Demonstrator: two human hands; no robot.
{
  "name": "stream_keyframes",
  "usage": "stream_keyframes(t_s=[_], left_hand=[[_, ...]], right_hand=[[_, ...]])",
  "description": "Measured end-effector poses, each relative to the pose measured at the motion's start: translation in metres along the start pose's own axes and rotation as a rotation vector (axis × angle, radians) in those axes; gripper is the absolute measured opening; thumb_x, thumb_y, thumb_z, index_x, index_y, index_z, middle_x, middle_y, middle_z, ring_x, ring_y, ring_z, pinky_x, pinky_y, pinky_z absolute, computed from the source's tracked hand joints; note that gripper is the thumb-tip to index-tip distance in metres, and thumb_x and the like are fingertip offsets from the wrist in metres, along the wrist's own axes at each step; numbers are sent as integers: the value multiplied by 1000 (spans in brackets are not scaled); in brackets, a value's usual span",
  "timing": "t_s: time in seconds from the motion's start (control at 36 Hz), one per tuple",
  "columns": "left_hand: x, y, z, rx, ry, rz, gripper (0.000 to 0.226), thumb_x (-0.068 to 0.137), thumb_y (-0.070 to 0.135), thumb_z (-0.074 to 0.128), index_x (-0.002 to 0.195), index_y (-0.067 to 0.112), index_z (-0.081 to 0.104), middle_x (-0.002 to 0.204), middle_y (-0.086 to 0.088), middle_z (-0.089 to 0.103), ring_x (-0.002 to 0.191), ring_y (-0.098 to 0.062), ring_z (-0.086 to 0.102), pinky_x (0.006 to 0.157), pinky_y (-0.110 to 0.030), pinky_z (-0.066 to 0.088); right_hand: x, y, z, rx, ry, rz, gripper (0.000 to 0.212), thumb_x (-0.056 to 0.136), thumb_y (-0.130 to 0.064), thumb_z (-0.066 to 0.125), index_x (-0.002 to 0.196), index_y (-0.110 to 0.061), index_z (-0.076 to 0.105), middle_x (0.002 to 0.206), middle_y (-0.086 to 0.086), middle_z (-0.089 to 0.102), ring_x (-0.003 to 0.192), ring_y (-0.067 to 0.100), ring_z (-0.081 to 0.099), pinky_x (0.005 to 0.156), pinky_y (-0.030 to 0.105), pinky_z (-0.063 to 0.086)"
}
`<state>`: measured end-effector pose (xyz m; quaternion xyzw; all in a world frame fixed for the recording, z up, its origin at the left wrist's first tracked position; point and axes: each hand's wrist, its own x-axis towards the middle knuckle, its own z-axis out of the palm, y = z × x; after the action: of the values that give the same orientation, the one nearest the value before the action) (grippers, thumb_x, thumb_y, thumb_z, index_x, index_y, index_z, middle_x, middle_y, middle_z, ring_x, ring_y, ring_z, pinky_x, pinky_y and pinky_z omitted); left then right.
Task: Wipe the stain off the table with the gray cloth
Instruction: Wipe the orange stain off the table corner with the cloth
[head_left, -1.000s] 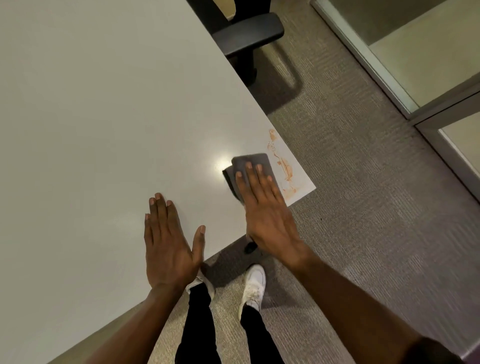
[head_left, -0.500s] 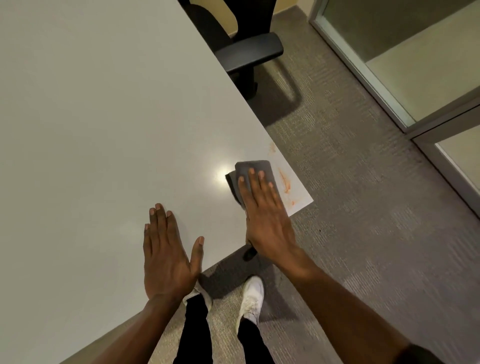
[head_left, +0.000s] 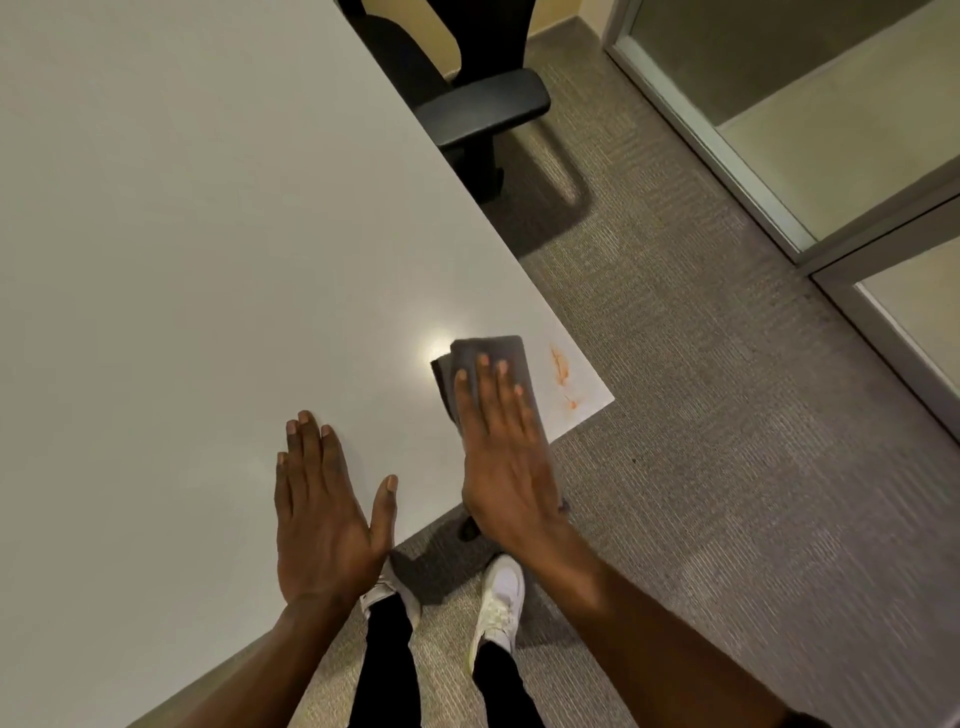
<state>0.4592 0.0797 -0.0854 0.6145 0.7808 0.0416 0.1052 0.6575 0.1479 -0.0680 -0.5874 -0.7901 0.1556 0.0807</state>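
Observation:
An orange stain (head_left: 561, 373) streaks the near right corner of the pale grey table (head_left: 208, 234). Just left of it lies a folded gray cloth (head_left: 493, 351). My right hand (head_left: 504, 452) presses flat on top of the cloth, fingers straight and close together, covering its near half. The cloth's right edge sits beside the stain without covering it. My left hand (head_left: 322, 509) rests palm down on the bare table to the left, fingers extended and thumb spread out, holding nothing.
A black office chair (head_left: 478, 104) stands against the table's right edge further back. Grey carpet (head_left: 727, 467) surrounds the corner, with a glass partition (head_left: 779, 104) at the far right. My legs and white shoes (head_left: 498, 597) stand at the table's near edge.
The stain has shrunk from a long patterned smear to a few short orange streaks. My right hand has kept the cloth by the corner, sliding slightly. My left hand stayed flat.

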Motion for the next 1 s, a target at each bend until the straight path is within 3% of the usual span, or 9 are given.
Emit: stream_keyframes(t_s=[0.14, 0.19, 0.25, 0.36, 0.47, 0.58, 0.69, 0.86, 1.0], left_hand=[[0, 1, 0, 7, 6, 2, 93, 107, 62, 36, 173, 1, 15, 186, -14, -2, 173, -23, -9, 140, -52, 9], [0, 1, 0, 6, 2, -6, 93, 107, 64, 36, 174, 3, 13, 186, -12, -4, 173, -22, -10, 140, -51, 8], [-1, 1, 0, 9, 10, -10, 93, 107, 65, 35, 175, 5, 12, 186, -10, -5, 173, -21, -11, 141, -49, 6], [0, 0, 1, 8, 13, -3, 93, 107, 64, 35, 175, 5, 12, 186, -11, -4, 173, -22, -10, 141, -49, 7], [0, 0, 0, 9, 12, 0, 93, 107, 64, 35, 174, 3, 13, 186, -12, -3, 173, -22, -9, 140, -51, 9], [-1, 0, -1, 11, 8, 7, 93, 107, 62, 37, 173, 1, 14, 186, -14, -1, 173, -24, -7, 140, -53, 10], [0, 1, 0, 20, 12, 8, 92, 107, 61, 39, 173, 1, 15, 186, -14, -2, 173, -24, -7, 140, -51, 9], [-1, 0, 0, 13, 21, 11, 93, 107, 60, 40, 173, 1, 14, 186, -14, -1, 173, -25, -6, 140, -52, 10], [-1, -1, 1, 11, 7, 9, 93, 108, 62, 37, 174, 3, 11, 186, -13, -3, 173, -24, -8, 140, -51, 8]], right_hand=[[46, 27, -6, 23, 32, 23, 121, 77, -6, 73, 170, -10, -4, 179, 16, -11, 166, 34, -13, 135, 53, 6], [79, 41, -12, -5, 61, 72, 107, 84, -7, 62, 170, -10, -1, 179, 15, -8, 166, 35, -9, 135, 53, 8], [105, 51, -17, -44, 91, 117, 88, 88, -10, 38, 170, -8, 6, 179, 17, 3, 167, 36, 0, 135, 53, 11], [116, 46, -19, -70, 104, 167, 87, 84, -14, 25, 170, -6, 9, 178, 21, 8, 166, 37, 5, 135, 51, 12], [75, 17, -14, -38, 84, 148, 88, 86, -10, 30, 169, -4, 2, 178, 22, 1, 166, 39, -3, 135, 52, 10], [23, -5, 0, -30, 3, 42, 104, 88, -10, 58, 169, -7, -6, 178, 20, -11, 165, 38, -12, 134, 55, 11], [36, 12, -1, -41, -12, 10, 116, 83, -14, 70, 170, -10, -6, 179, 16, -12, 165, 34, -15, 134, 53, 9], [108, 45, -12, -52, 113, 100, 84, 94, -13, 41, 170, -9, 6, 180, 16, 3, 167, 35, -2, 135, 54, 12], [108, 39, -9, -59, 155, 145, 85, 95, -12, 48, 170, -6, 8, 179, 20, 6, 166, 37, 2, 135, 51, 10]])
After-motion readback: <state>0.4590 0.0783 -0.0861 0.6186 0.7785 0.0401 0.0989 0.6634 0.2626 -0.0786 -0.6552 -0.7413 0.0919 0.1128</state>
